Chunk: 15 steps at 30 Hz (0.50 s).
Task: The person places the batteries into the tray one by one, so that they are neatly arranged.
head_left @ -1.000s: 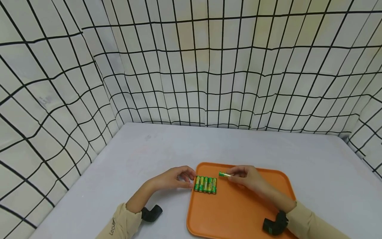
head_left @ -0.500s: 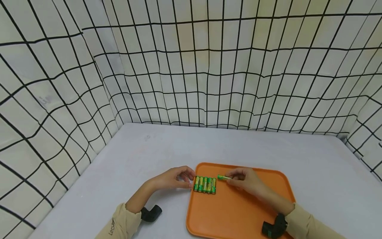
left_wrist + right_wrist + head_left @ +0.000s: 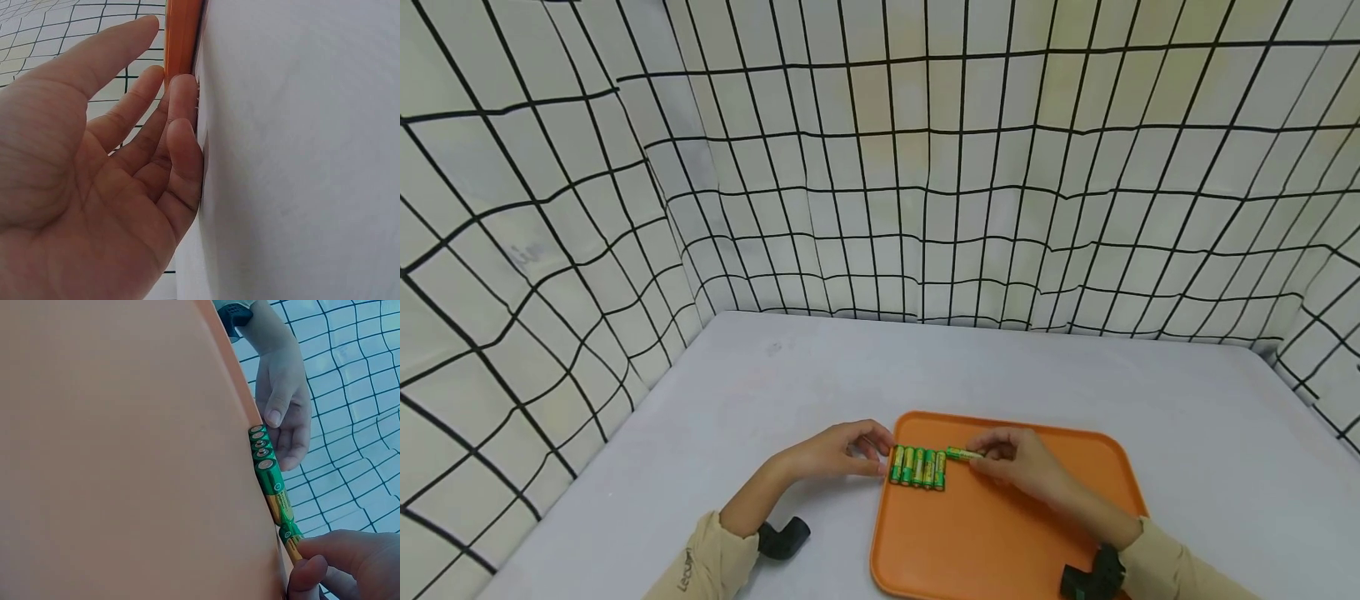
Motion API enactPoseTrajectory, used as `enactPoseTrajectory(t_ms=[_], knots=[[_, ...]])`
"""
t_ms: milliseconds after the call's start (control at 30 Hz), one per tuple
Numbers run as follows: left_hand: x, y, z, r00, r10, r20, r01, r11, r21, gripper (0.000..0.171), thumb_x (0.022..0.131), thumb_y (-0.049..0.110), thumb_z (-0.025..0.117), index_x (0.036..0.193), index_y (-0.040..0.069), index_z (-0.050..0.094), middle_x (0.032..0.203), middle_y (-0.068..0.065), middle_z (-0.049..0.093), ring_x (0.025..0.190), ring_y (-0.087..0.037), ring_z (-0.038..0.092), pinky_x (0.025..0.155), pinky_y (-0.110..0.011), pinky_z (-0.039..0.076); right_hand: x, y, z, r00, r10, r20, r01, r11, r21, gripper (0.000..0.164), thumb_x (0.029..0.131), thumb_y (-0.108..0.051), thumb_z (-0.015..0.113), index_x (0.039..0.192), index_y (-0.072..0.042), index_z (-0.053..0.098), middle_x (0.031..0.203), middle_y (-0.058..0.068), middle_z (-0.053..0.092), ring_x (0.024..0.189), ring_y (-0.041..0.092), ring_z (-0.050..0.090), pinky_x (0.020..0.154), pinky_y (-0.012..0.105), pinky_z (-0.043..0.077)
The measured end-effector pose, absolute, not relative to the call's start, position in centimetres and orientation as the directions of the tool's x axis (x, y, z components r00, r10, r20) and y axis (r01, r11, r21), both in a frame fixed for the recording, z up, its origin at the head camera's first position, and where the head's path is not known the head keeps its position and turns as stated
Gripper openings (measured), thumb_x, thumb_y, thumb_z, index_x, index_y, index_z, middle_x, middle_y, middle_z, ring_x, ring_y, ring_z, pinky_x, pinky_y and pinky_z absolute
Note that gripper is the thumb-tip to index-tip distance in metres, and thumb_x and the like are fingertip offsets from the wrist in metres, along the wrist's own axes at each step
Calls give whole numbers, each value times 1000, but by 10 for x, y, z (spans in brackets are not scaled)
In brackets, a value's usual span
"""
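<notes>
Several green and gold batteries (image 3: 918,468) lie side by side in a row at the left edge of an orange tray (image 3: 985,542). My right hand (image 3: 1022,462) pinches one more battery (image 3: 961,453) between thumb and fingers. In the head view its free end is at the upper right corner of the row; in the right wrist view that battery (image 3: 291,540) appears to meet the end of the nearest one. My left hand (image 3: 838,450) is at the tray's left rim, fingers loosely bent. The left wrist view shows the fingertips by the tray's side (image 3: 180,37), with nothing in the palm.
A white table (image 3: 820,367) extends around the tray. Black netting (image 3: 955,192) over white walls closes off the back and sides. Dark wrist devices (image 3: 784,538) sit by both sleeves.
My right hand has brought its battery lower in the view and slightly left, up to the row's right end. The left hand has stayed at the rim. The head view has shifted slightly.
</notes>
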<state>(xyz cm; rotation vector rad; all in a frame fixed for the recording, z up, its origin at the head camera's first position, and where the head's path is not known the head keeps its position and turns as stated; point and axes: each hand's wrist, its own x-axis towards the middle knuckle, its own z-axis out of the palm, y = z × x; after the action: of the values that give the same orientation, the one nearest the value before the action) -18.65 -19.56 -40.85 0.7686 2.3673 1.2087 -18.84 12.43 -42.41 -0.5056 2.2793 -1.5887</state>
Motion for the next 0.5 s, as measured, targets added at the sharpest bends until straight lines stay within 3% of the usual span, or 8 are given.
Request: enactPoseTrajectory(t_ms=[500], knots=[[-185, -196, -408, -785, 615, -80, 301, 491, 818, 34, 91, 20, 71, 121, 8, 60, 111, -2, 62, 97, -12, 58, 81, -27, 45, -184, 124, -420, -844, -535, -30, -140, 274, -951, 31, 90, -13, 71, 111, 8, 62, 87, 9, 63, 67, 13, 56, 55, 28, 49]])
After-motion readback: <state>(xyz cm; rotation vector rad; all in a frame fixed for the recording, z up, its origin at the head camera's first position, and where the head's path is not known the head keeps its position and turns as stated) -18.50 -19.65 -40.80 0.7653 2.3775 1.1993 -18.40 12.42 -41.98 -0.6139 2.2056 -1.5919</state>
